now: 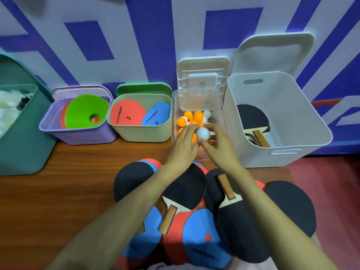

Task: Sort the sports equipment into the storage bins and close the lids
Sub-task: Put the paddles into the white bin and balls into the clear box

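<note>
The small white plastic table-tennis ball (203, 132) hovers just over the front rim of the clear plastic ball bin (219, 117), pinched between the thumb and curled fingers of the right hand (220, 147); the left hand (184, 147) reaches in beside it with fingers bent toward the ball, and whether it shares the grip or only touches cannot be told. Such a ball is likely very light, hollow, smooth and bouncy, so a gentle fingertip pinch across its middle should do, and a low release would stop it hopping out. Beneath it lie orange and white balls (188, 114), with the bin's white hinged lid (203, 75) standing open behind. Black-rubber wooden-handled paddles (187, 184) and flat blue and red foam discs (196, 227) lie on the brown wooden surface (58, 191) nearer the person, and a large white plastic bin (311, 121) to the right holds more paddles
</note>
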A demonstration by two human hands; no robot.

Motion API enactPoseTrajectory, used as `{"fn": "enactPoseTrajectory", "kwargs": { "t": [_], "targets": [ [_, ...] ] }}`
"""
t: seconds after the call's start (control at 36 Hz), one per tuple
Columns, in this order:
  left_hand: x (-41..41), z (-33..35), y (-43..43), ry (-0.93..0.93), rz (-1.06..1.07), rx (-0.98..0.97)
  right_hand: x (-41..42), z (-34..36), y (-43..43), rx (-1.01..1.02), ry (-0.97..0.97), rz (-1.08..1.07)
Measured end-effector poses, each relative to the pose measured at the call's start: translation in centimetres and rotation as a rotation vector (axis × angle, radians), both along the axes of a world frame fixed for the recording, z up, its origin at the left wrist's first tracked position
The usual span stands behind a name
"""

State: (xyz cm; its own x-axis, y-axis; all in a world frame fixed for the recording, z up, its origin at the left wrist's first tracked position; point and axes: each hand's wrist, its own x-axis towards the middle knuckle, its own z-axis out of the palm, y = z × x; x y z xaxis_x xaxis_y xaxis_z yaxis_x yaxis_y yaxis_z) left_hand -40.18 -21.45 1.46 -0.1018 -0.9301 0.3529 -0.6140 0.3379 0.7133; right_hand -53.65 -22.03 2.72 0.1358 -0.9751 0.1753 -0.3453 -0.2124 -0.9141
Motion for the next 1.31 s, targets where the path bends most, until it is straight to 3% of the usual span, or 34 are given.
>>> {"fn": "enactPoseTrajectory", "kwargs": {
  "t": [0.14,0.22,0.33,0.47,0.67,0.78,0.92,1.0,1.14,1.31],
  "targets": [
    [2.1,0.7,-3.1,-0.197,0.095,0.012,1.3,-0.3,-4.7,-0.137,0.201,-0.07],
    [3.3,0.2,-4.1,-0.344,0.094,0.175,1.3,-1.4,-6.8,-0.003,0.433,-0.004],
    [4.4,-0.3,-4.2,-0.447,-0.102,0.292,1.1,-2.0,-7.1,0.089,0.676,0.097],
    [4.8,-0.4,-4.7,-0.429,-0.064,0.289,1.1,-2.3,-5.1,0.106,0.721,0.106],
    [5.6,-1.4,-1.1,-0.155,0.065,0.186,0.9,-2.8,-1.0,-0.148,0.485,0.011],
    [6.9,-2.6,3.6,-0.186,0.263,0.227,1.2,-2.8,3.7,-0.178,0.37,0.016],
    [9.5,-5.4,9.8,-0.413,0.448,0.623,3.2,-6.1,8.4,0.225,0.67,0.19],
    [10.6,-7.0,13.2,-0.471,0.524,0.8,4.6,-7.9,10.3,0.358,0.761,0.25],
    [11.1,-9.2,16.1,-0.395,0.563,0.954,6.8,-9.0,11.9,0.351,0.946,0.251],
    [10.6,-9.9,16.7,-0.222,0.651,0.911,9.6,-8.7,13.3,0.291,1.073,0.38]
  ]
}}
